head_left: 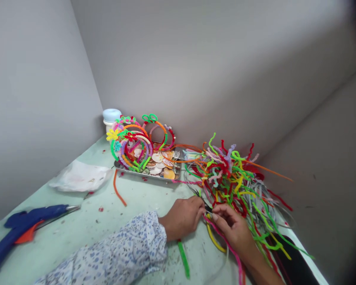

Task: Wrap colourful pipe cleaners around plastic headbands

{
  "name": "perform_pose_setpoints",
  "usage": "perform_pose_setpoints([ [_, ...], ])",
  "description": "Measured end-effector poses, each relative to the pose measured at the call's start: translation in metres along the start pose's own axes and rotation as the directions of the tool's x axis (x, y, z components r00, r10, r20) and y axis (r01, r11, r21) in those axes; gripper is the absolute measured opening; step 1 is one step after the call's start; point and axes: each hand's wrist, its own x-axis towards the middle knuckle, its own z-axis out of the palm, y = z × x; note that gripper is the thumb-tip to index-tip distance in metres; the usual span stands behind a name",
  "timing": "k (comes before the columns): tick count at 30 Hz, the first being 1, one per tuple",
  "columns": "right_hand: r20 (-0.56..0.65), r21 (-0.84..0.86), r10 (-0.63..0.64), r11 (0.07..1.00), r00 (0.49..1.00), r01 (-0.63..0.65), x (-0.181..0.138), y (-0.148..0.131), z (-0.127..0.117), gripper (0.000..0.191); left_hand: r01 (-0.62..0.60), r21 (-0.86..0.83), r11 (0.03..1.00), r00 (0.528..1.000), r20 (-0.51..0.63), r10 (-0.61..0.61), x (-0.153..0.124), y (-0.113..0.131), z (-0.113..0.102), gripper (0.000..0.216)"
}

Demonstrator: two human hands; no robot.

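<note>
My left hand (185,217) is closed, its fingertips pressed together at the near edge of the pipe cleaner heap. Close beside it, my right hand (233,228) pinches with thumb and forefinger. A small dark piece (208,208) shows between the two sets of fingertips; its kind is too small to tell. A pink pipe cleaner (225,236) runs from the fingertips down along my right hand. Under it curves a yellow pipe cleaner (215,239). A green pipe cleaner (184,261) lies just below my left wrist.
A tangled heap of coloured pipe cleaners (237,174) spreads at right. Behind, a metal tray (166,178) holds shells and pipe-cleaner-wrapped hoops (136,148). A blue glue gun (26,221), a plastic bag (81,177), an orange pipe cleaner (118,189) and a light-blue-lidded jar (112,115) stand left.
</note>
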Motion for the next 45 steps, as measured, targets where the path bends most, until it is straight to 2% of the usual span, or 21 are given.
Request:
perform_pose_setpoints([
  [7, -0.031, 0.011, 0.015, 1.0, 0.999, -0.014, -0.0006, -0.0002, 0.001, 0.025, -0.005, -0.104, 0.995, 1.0, 0.001, 0.005, 0.0001, -0.0011, -0.0016, 0.017],
  [25, -0.031, -0.06, -0.03, 0.998, 0.999, 0.028, -0.0004, 0.0062, 0.0007, 0.021, -0.028, 0.08, 0.996, 0.999, 0.039, 0.025, -0.0012, 0.005, -0.0031, 0.02],
  [34, -0.062, -0.035, -0.01, 0.999, 0.998, 0.008, -0.0008, 0.0047, 0.0007, 0.021, -0.055, -0.001, 0.998, 0.998, 0.019, 0.055, 0.0006, 0.0002, -0.0038, 0.018],
  [45, -0.081, -0.025, -0.017, 1.0, 0.997, 0.015, -0.0013, 0.0048, 0.0015, 0.02, -0.062, 0.116, 0.991, 0.998, 0.029, 0.059, -0.001, 0.0042, -0.0032, 0.019],
])
